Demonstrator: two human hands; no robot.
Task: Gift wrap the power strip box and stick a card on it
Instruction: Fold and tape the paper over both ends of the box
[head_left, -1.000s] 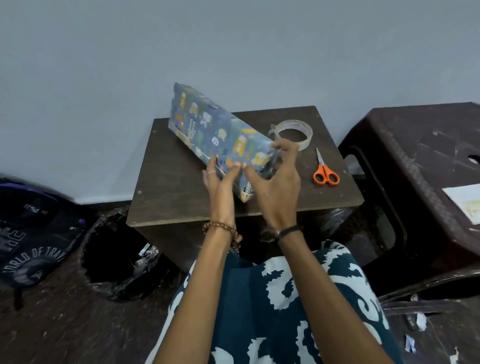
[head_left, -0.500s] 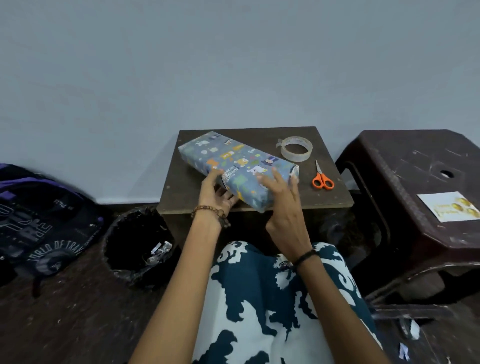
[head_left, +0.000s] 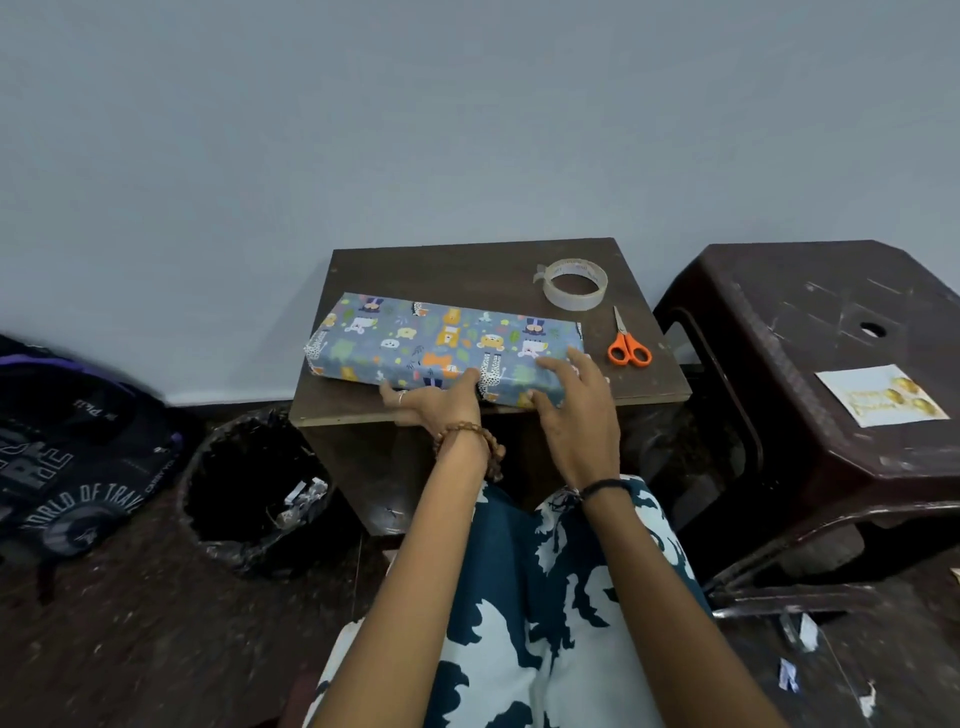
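Note:
The power strip box (head_left: 441, 343), wrapped in blue paper with cartoon animals, lies flat across the small dark wooden table (head_left: 467, 265). My left hand (head_left: 434, 402) rests against the box's near side with fingers spread flat. My right hand (head_left: 574, 410) lies on the box's near right end, fingers straight on the paper. A white card with gold print (head_left: 878, 395) sits on the brown plastic stool (head_left: 810, 312) to the right, apart from both hands.
A roll of clear tape (head_left: 574, 283) and orange-handled scissors (head_left: 627, 343) lie on the table's right part. A black bin (head_left: 249, 483) with scraps stands on the floor at the left, next to a dark backpack (head_left: 67, 457). A grey wall is right behind the table.
The wrapped box was tilted up off the table in both hands; it now lies flat across the table, turned lengthwise left to right, with both hands resting on its near side.

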